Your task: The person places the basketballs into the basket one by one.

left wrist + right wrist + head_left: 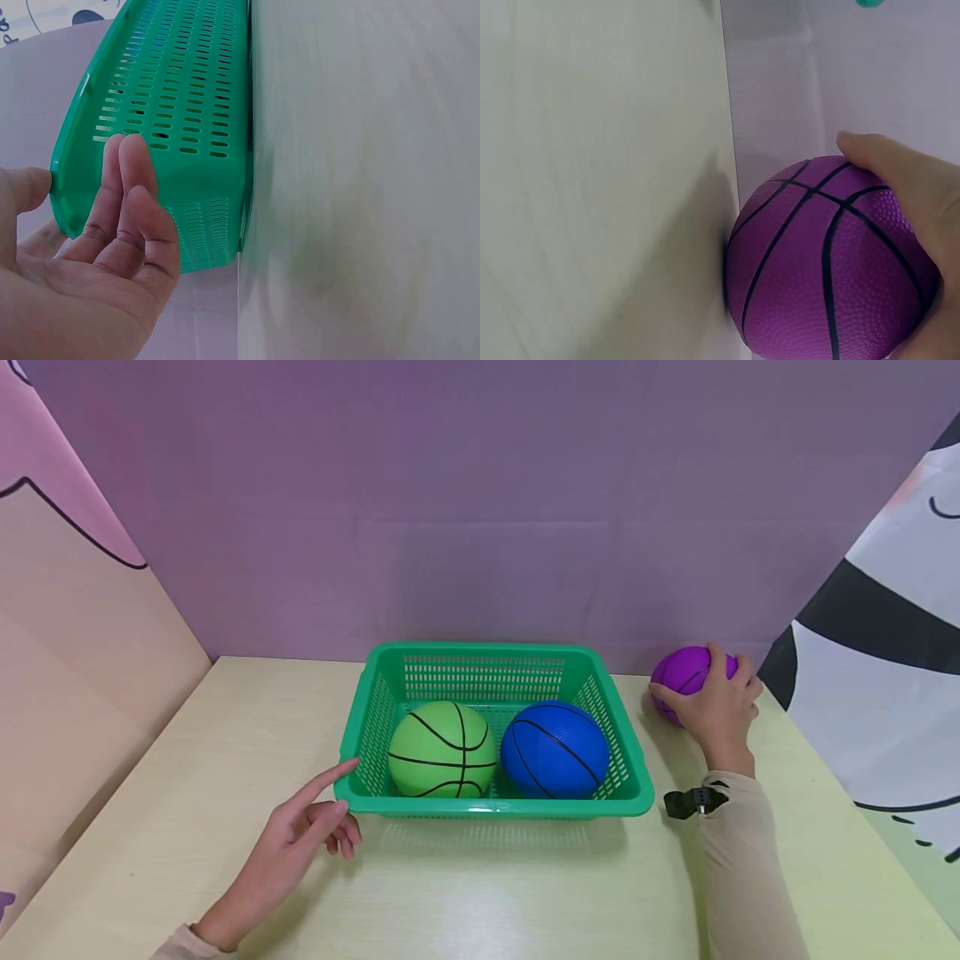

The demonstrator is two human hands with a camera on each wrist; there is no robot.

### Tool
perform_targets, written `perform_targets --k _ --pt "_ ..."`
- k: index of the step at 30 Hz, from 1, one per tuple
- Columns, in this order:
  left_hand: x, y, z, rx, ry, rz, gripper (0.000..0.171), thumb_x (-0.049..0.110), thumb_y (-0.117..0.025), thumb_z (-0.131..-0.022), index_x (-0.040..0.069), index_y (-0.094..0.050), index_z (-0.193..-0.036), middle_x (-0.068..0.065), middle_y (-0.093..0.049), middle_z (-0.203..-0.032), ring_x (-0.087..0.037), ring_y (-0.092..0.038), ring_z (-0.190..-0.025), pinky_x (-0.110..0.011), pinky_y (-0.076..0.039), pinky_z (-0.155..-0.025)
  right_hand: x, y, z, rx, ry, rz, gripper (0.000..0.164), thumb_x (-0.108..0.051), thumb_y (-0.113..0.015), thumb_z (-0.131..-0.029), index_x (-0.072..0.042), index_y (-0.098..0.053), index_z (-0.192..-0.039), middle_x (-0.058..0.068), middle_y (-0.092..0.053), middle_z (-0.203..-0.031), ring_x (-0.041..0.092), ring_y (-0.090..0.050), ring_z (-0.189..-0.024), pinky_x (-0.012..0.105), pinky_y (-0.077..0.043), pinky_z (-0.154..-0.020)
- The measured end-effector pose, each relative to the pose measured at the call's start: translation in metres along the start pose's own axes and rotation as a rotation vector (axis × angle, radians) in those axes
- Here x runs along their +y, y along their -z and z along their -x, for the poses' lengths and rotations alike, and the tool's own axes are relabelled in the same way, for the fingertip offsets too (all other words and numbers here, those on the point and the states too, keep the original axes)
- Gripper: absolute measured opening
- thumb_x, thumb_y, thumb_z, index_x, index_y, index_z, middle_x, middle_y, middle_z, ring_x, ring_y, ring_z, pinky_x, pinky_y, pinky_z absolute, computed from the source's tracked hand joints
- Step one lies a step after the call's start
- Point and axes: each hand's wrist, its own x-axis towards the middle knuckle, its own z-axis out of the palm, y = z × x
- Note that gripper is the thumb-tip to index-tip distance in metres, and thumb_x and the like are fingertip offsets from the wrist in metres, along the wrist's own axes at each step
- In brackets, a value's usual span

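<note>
At the right rear of the table, my right hand (716, 710) grips a small purple ball (678, 670) marked with dark basketball lines. In the right wrist view the thumb (870, 154) lies along one side of the purple ball (817, 262), which sits at the tabletop; the other fingers are hidden there. My left hand (292, 835) touches the front left corner of a green plastic basket (495, 808), its index finger straight along the rim and its thumb at the corner. Below the rim, its other fingers bend loosely outside the basket wall (187, 90).
Inside the basket, a light green ball (442, 749) lies on the left and a blue ball (555, 749) on the right, both with black lines. A purple backdrop (487, 527) rises behind the pale wooden table (487, 893). Printed panels stand on both sides.
</note>
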Motion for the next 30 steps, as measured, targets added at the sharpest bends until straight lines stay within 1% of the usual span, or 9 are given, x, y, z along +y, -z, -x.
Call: perform_targets --k 3,11,18,22,30 --pt "-0.001 0.0003 0.0 -0.001 -0.009 0.0 0.048 0.002 -0.042 -0.106 0.007 -0.036 -0.153 -0.02 -0.067 -0.08 -0.025 -0.066 -0.067 -0.034 -0.053 -0.061 0.002 -0.0003 -0.0008 -0.004 -0.018 -0.005 0.108 -0.059 -0.074 -0.08 -0.019 -0.013 -0.16 0.025 -0.008 -0.157 0.055 -0.012 -0.14 0.081 -0.028 -0.095" --pt "-0.0008 -0.0003 0.0013 -0.002 -0.023 0.005 0.048 0.001 -0.042 -0.106 0.005 -0.035 -0.153 -0.019 -0.067 -0.08 -0.025 -0.066 -0.067 -0.034 -0.053 -0.06 0.0028 0.001 -0.0001 0.009 -0.02 -0.012 0.105 -0.058 -0.074 -0.081 -0.02 -0.016 -0.159 0.026 -0.01 -0.158 0.056 -0.012 -0.14 0.082 -0.028 -0.095" --pt "0.0005 0.0014 0.0016 0.003 0.023 -0.01 0.047 0.005 -0.043 -0.107 0.009 -0.037 -0.153 -0.022 -0.068 -0.081 -0.025 -0.068 -0.068 -0.033 -0.054 -0.062 -0.0002 0.0013 -0.0014 0.021 -0.031 -0.018 0.102 -0.057 -0.073 -0.082 -0.02 -0.017 -0.159 0.026 -0.011 -0.158 0.055 -0.012 -0.14 0.081 -0.028 -0.096" --pt "0.0008 0.0024 0.0017 -0.002 0.035 -0.013 0.047 0.006 -0.043 -0.107 0.009 -0.036 -0.153 -0.022 -0.068 -0.081 -0.025 -0.068 -0.069 -0.033 -0.054 -0.063 -0.0023 -0.0013 -0.0023 0.032 -0.025 -0.016 0.102 -0.058 -0.073 -0.081 -0.021 -0.018 -0.159 0.026 -0.012 -0.157 0.053 -0.013 -0.141 0.081 -0.027 -0.098" --pt "-0.0009 0.0004 0.0008 0.0 0.014 0.001 0.047 0.004 -0.043 -0.107 0.008 -0.036 -0.153 -0.022 -0.067 -0.08 -0.025 -0.067 -0.068 -0.034 -0.053 -0.062 -0.0061 -0.0031 0.0008 0.048 -0.011 -0.037 0.101 -0.06 -0.073 -0.081 -0.021 -0.021 -0.159 0.025 -0.017 -0.156 0.054 -0.019 -0.139 0.079 -0.032 -0.095"
